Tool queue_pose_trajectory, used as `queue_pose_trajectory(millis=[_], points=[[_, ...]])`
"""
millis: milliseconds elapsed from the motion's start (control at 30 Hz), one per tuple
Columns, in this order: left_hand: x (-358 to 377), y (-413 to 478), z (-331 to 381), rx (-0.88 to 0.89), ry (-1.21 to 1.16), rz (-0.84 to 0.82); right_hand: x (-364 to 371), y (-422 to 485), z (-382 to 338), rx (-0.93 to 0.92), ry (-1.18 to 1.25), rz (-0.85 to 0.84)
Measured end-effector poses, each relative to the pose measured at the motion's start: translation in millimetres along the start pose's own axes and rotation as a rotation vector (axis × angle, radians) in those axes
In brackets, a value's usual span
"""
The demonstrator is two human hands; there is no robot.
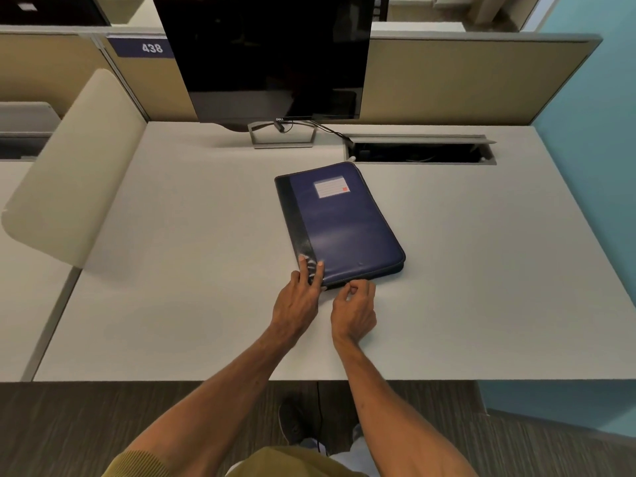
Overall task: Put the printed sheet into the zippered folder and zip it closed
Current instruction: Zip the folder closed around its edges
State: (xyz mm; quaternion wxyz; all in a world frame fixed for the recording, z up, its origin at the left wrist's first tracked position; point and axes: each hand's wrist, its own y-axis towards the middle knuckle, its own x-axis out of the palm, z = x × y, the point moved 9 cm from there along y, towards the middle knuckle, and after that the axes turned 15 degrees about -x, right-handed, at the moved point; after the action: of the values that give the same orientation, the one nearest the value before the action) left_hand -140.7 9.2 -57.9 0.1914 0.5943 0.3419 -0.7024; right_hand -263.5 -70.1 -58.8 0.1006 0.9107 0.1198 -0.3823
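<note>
A dark blue zippered folder (344, 228) with a black spine strip and a white label lies closed and flat on the white desk (172, 270). My left hand (299, 297) rests two fingers on the folder's near left corner, pressing it down. My right hand (354, 311) is at the folder's near edge, its fingers pinched together at the zipper line; the zipper pull itself is too small to make out. No printed sheet is visible anywhere.
A black monitor (268, 56) on a metal stand sits at the back of the desk. An open cable tray slot (420, 153) lies behind the folder on the right. A beige divider panel (75, 166) stands at the left edge. The desk's front edge is near my body.
</note>
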Motion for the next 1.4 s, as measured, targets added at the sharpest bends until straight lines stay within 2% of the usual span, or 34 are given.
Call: queue_pose_trajectory(millis=[400,700,867,1000,1133,1400], points=[[-0.2,-2.4,-4.1,0.023,0.034,0.037,4.9,-8.8,-2.7,-0.006,0.039,0.009],[4.0,-13.2,-13.5,-0.088,-0.265,0.022,5.8,-10.9,10.6,0.060,0.065,0.009],[2.0,-11.2,-14.1,-0.068,-0.220,0.048,5.6,-18.3,-4.4,0.003,0.068,0.028],[0.7,-10.0,-15.7,-0.039,-0.188,0.054,18.8,-30.6,-22.3,-0.130,0.078,-0.060],[4.5,-9.2,-15.9,-0.012,-0.138,0.050,15.9,-31.8,-17.5,-0.043,0.114,-0.007],[5.9,-13.1,-23.9,-0.019,-0.106,0.052,12.8,-31.9,-18.1,-0.075,0.073,-0.001]])
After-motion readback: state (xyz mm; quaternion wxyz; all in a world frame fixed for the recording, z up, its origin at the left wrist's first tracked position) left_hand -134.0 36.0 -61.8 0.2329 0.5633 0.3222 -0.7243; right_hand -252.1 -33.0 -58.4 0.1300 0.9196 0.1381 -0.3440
